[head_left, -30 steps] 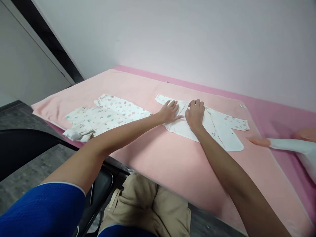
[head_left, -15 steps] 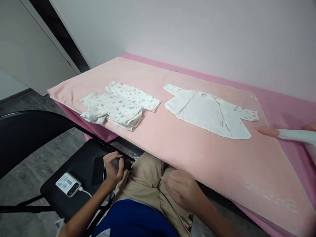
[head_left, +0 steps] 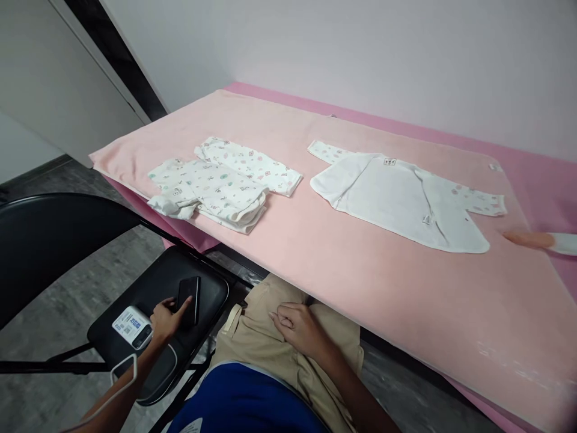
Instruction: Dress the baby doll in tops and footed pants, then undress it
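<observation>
My left hand [head_left: 167, 319] is over the chair seat on my left. Its thumb lies across a black phone [head_left: 193, 294] and the fingers are at the phone's near edge, gripping it. Beside that hand lies a white power bank [head_left: 128, 323] with a small dark display and a white cable [head_left: 128, 364] running along my forearm. My right hand [head_left: 297, 325] rests on my lap on the beige trousers, fingers curled with nothing visible in them.
A pink-covered table [head_left: 342, 252] stands ahead. On it lie a folded printed baby outfit [head_left: 229, 189] and, spread flat, a white baby top [head_left: 387, 195] with printed sleeves. Another person's hand [head_left: 529, 239] reaches in from the right. A black folding chair [head_left: 63, 231] is at left.
My left hand has moved down and left from beside my lap onto the phone on the chair. My right hand has shifted slightly left and settled on my lap.
</observation>
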`<state>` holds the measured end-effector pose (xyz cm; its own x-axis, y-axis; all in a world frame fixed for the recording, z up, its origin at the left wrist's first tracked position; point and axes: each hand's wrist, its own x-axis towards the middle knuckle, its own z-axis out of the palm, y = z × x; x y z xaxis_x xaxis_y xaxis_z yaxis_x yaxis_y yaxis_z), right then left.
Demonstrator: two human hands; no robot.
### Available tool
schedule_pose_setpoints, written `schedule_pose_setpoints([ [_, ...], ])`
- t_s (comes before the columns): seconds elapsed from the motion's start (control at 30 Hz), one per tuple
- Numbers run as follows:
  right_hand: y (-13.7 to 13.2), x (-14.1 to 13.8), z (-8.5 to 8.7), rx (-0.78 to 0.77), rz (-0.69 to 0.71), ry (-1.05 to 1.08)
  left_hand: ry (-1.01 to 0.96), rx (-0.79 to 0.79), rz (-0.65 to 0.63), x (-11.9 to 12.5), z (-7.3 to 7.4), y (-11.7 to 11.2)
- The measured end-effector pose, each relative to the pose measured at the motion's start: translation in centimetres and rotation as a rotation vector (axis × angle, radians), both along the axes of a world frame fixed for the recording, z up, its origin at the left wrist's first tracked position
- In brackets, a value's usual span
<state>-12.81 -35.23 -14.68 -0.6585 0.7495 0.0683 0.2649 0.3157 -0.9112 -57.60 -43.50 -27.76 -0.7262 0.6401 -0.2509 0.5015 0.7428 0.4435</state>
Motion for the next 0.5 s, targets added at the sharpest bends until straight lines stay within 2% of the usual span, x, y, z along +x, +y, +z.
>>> schedule_pose_setpoints([
  [0.1, 0.0, -0.4, -0.9, -0.035, -0.008, -0.016, -0.017, -0.007, 0.023, -2.2, -1.9, 0.6],
  [0.23, 0.0, -0.3, -2.1, -0.03, -0.051, -0.046, -0.065, 0.001, 0.018, -3.7, -3.1, 0.6],
  [0.37, 0.1, 0.2, -3.5, -0.028, -0.113, -0.052, -0.165, 0.025, -0.068, -4.7, -3.1, -0.9],
  [0.5, 0.0, 0.8, -5.0, -0.039, -0.187, -0.066, -0.237, 0.047, -0.277, -5.4, -2.4, -3.6],
])
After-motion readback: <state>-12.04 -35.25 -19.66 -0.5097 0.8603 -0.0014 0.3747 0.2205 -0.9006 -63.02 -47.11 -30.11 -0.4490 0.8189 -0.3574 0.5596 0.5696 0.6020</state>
